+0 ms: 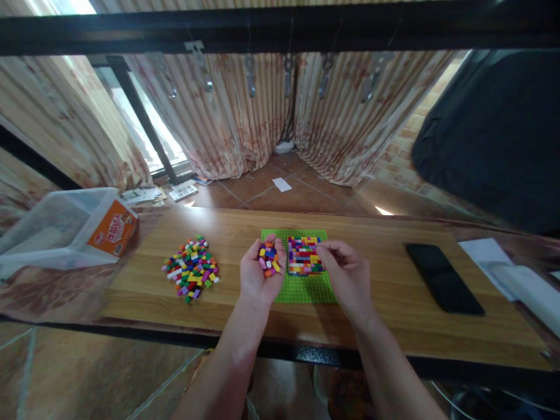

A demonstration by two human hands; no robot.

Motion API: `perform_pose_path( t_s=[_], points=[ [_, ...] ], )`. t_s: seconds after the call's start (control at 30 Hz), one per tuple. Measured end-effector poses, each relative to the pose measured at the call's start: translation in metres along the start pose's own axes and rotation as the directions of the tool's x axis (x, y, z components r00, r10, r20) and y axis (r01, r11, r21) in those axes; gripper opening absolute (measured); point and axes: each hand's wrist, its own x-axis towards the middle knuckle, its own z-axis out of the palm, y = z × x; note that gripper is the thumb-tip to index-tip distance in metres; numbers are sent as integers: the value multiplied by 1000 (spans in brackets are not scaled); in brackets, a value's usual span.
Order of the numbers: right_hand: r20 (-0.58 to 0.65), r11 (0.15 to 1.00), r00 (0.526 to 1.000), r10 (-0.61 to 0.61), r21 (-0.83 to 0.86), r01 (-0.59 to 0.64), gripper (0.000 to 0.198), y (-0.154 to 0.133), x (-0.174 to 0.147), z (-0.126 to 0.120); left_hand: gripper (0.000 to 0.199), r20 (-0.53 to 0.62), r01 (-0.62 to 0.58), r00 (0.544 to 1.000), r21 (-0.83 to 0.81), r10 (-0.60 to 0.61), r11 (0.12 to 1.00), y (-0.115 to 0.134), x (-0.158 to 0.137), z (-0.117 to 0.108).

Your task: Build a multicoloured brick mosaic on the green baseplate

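Observation:
My left hand point(258, 277) is turned palm up, its fingers curled round a small heap of coloured toy bricks point(268, 263). Beside it lies a green studded baseplate point(306, 291), partly covered by both hands. On the baseplate stands a block of multicoloured bricks point(303, 254) set in close rows. My right hand point(347, 274) is at the right edge of this block, thumb and forefinger pinched together. Whatever sits between those fingertips is too small and hidden to make out. A loose pile of toy bricks point(192, 268) lies to the left on the wooden table.
A black phone-like slab point(443, 277) lies on the right of the wooden tabletop point(385, 326), with white papers point(487, 262) past it. A clear plastic bin point(70, 227) with an orange label stands at the left. A dark bar point(280, 29) with hanging clips crosses above.

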Motion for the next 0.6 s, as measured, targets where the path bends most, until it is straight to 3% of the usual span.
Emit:
perform_pose_path(
  t_s=[0.1,0.2,0.4,0.6],
  points=[
    [231,993,970,-81,-63,98,12,-4,-15,12,31,-13,-57,998,-44,57,997,0,1,1],
    [361,977,923,-132,-112,184,11,-6,-23,21,32,54,-60,997,-3,60,998,-2,2,-1],
    [367,959,925,-102,-211,190,15,-2,-24,31,31,177,-56,983,42,47,998,-6,5,-8],
    [347,980,935,-70,-150,129,16,1,-23,32,29,132,-81,989,68,71,994,-5,3,-6]
  ],
)
